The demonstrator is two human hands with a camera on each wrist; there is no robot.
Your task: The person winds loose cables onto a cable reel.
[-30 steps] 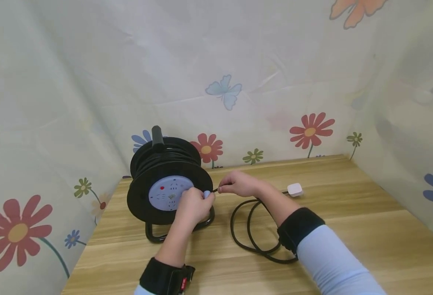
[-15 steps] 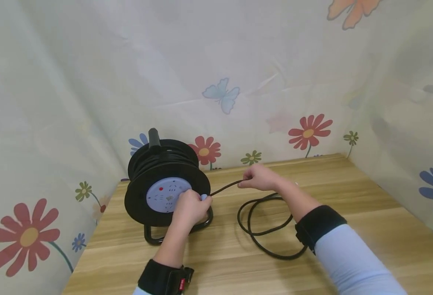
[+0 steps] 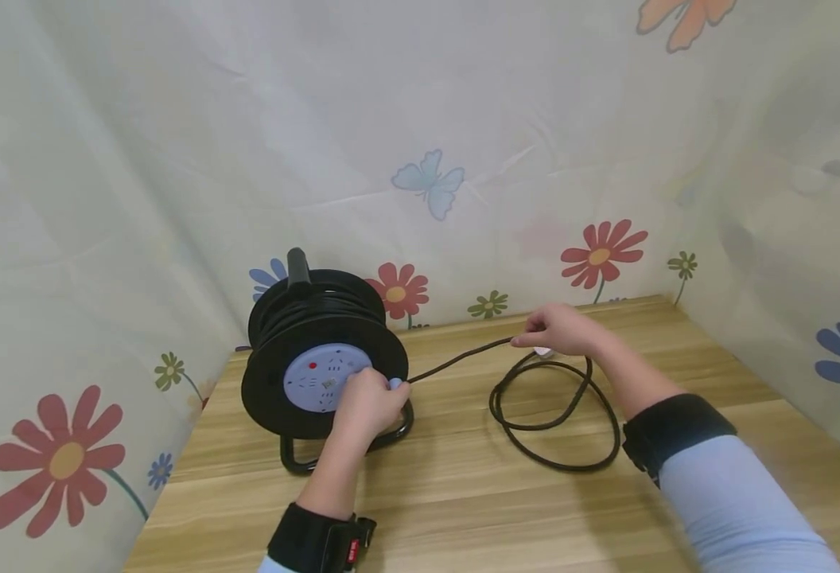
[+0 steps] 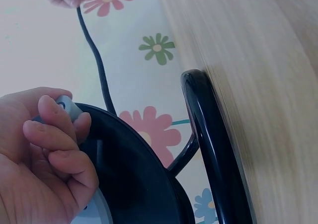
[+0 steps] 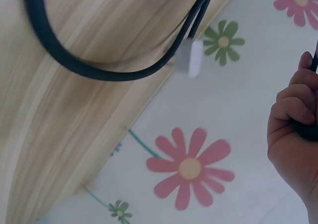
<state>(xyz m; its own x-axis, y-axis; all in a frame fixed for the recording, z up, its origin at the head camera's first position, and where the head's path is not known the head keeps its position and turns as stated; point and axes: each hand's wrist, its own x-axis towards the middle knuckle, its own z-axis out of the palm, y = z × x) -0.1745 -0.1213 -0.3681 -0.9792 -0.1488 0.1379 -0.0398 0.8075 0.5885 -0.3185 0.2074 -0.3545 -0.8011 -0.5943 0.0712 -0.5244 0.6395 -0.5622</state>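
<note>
The right hand (image 3: pixel 563 329) is now held farther from the cable reel (image 3: pixel 317 358) than a second ago, and a longer span of black cable (image 4: pixel 101 70) is stretched between the two. The loose loops (image 3: pixel 569 468) on the desk (image 3: pixel 434 509) are now seen farther to the right, while the reel is barely displaced. From this it may be judged that cable is being drawn away from the reel under slight slack, since the span is bowed rather than straight.

The reel is stood upright on its tubular frame at the left of the desk, with its socket panel (image 3: pixel 313 382) faced toward the person. The pale knob (image 3: pixel 395 383) at its edge is gripped by the curled fingers of the left hand (image 3: pixel 370 402), that forearm being angled up from below. By the right hand, raised above the desk with the arm extended, the cable is pinched between thumb and fingers. The white plug (image 5: pixel 189 57) is partly hidden behind that hand in the head view.
</note>
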